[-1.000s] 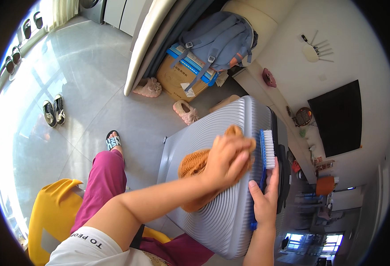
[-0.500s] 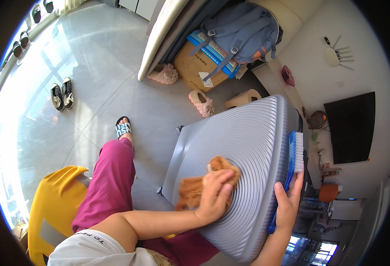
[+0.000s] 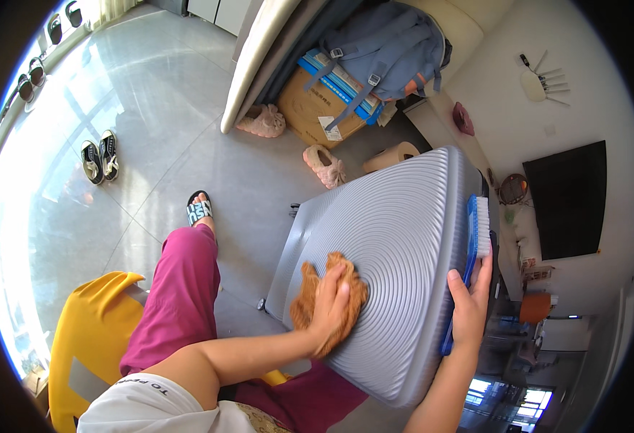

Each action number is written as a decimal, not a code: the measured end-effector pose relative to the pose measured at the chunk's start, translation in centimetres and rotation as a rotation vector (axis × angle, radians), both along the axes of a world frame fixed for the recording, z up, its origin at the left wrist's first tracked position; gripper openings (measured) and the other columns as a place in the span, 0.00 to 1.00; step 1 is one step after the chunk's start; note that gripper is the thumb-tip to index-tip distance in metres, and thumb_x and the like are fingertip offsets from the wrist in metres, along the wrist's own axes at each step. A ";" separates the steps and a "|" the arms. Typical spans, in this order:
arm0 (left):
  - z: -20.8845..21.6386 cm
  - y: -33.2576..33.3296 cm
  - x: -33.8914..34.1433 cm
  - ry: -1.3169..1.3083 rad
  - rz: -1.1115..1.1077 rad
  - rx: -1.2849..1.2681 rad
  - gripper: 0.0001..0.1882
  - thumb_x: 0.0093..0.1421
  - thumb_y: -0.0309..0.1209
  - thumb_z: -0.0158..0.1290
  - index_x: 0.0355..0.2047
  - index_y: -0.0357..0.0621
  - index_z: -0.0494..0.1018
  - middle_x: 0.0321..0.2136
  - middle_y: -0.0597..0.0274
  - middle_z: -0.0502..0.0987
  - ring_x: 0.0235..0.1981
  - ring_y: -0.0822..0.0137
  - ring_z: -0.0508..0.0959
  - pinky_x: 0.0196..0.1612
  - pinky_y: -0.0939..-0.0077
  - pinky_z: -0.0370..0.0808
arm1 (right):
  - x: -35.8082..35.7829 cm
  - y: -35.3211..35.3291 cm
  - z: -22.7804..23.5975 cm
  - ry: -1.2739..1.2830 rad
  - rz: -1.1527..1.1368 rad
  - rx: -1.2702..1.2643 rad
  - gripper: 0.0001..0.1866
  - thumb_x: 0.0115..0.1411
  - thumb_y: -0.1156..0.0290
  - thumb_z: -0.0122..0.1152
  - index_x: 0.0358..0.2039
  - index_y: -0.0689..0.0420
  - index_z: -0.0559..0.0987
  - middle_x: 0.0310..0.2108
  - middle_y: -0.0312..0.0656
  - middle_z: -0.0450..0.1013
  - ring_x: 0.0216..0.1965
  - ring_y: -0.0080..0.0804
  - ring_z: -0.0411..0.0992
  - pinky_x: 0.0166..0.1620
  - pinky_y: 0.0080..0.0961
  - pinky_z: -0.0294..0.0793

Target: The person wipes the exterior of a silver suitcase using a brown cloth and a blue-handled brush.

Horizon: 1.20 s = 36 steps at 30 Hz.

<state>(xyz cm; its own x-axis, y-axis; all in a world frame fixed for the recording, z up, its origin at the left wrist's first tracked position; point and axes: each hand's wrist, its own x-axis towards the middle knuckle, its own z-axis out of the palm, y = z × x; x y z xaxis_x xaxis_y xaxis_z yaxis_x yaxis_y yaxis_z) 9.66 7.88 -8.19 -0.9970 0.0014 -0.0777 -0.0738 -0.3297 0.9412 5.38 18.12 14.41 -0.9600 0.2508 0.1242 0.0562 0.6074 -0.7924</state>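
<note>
R of purple-trousered leg (image 3: 180, 289): ribbed grey suitcase (image 3: 411, 238). L hand (image 3: 328, 310) curled over bunched brown cloth (image 3: 304, 309), pressed to ribs; prob. best w/ even pressure, following curves, cloth padded under fingers. R hand (image 3: 470, 307) at case's R edge, blue brush (image 3: 473, 229) handle betw. thumb & fingers; should brace case too, bristles off shell.

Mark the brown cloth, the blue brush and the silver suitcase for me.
Brown cloth (image 3: 305, 303): head view, on its bunched left side.
Blue brush (image 3: 473, 229): head view, on the blue back of its head.
Silver suitcase (image 3: 403, 245): head view, on its ribbed face.
</note>
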 end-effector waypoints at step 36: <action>4.2 -0.8 2.9 0.382 -0.063 -0.020 0.28 0.64 0.35 0.46 0.62 0.34 0.57 0.61 0.40 0.59 0.64 0.44 0.57 0.66 0.51 0.49 | -1.5 2.4 -0.2 -0.029 -0.090 0.063 0.41 0.59 0.68 0.58 0.69 0.58 0.49 0.67 0.50 0.53 0.67 0.38 0.53 0.66 0.32 0.48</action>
<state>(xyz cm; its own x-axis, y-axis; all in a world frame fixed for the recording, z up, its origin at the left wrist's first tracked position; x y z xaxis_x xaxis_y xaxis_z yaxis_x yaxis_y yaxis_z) 12.58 7.11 -4.00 -0.9522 0.0654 0.2985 0.2638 -0.3173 0.9109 3.84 20.54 14.24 -0.9374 0.3289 0.1147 0.1355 0.6476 -0.7498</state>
